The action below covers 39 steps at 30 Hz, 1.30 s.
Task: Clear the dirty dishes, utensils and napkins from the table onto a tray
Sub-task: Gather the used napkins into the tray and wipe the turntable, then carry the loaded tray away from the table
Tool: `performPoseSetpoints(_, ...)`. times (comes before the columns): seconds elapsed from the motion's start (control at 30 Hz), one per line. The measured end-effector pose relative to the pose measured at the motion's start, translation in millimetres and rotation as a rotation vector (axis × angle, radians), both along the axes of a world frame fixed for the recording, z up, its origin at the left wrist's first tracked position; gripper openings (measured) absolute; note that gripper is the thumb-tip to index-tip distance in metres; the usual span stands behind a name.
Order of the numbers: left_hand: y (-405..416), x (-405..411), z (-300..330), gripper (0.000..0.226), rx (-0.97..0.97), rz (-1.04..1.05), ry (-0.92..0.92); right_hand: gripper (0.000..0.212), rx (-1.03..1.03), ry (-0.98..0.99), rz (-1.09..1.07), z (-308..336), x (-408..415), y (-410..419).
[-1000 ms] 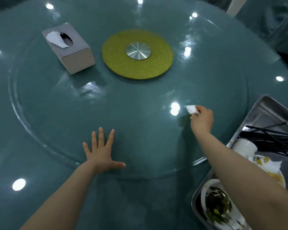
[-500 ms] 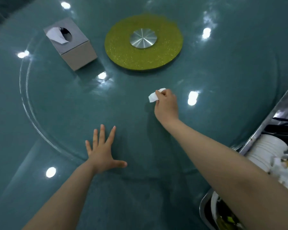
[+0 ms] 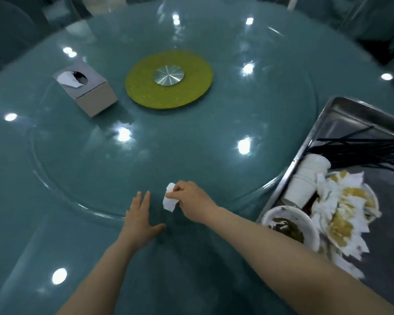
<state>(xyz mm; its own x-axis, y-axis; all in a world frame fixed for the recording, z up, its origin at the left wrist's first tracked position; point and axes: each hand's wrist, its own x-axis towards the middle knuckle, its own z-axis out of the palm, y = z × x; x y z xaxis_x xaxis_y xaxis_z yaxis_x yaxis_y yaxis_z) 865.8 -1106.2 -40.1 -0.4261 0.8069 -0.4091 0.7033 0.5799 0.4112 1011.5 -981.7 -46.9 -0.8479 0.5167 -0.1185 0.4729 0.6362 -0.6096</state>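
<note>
Napkin (image 3: 170,200) — crumpled white paper — pinched in right hand (image 3: 191,200); left hand (image 3: 138,220) flat on glossy table (image 3: 191,144).

On the table (image 3: 191,137), the disc (image 3: 169,80) sits at centre. The tissue box (image 3: 87,89) lies at its nine o'clock. The tray (image 3: 341,123) rests at four o'clock, over the table edge. In it, chopsticks (image 3: 359,153) lie farthest, cups (image 3: 307,178) nearer, then a bowl (image 3: 291,226) with what may be crumpled napkins (image 3: 348,212) beside it.
</note>
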Motion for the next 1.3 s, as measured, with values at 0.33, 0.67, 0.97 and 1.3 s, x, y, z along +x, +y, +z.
performPoseSetpoints(0.33,-46.1,49.8,38.5,0.079,0.208,-0.130,-0.120,0.035,-0.096,0.069,-0.536,59.0,88.9,-55.1)
performPoseSetpoints(0.67,-0.2,157.0,80.4,0.062,0.324,-0.343,-0.278,0.032,0.058,0.242,-1.127,112.0,262.9,-98.7)
performPoseSetpoints(0.97,50.9,232.9,105.6,0.061,0.367,-0.471,-0.344,0.028,0.148,0.201,-1.467,116.8,389.2,-89.1)
performPoseSetpoints(1.3,120.9,274.1,102.1,0.056,0.349,-0.467,-0.316,0.026,-0.092,0.206,-1.232,97.2,416.0,-23.3)
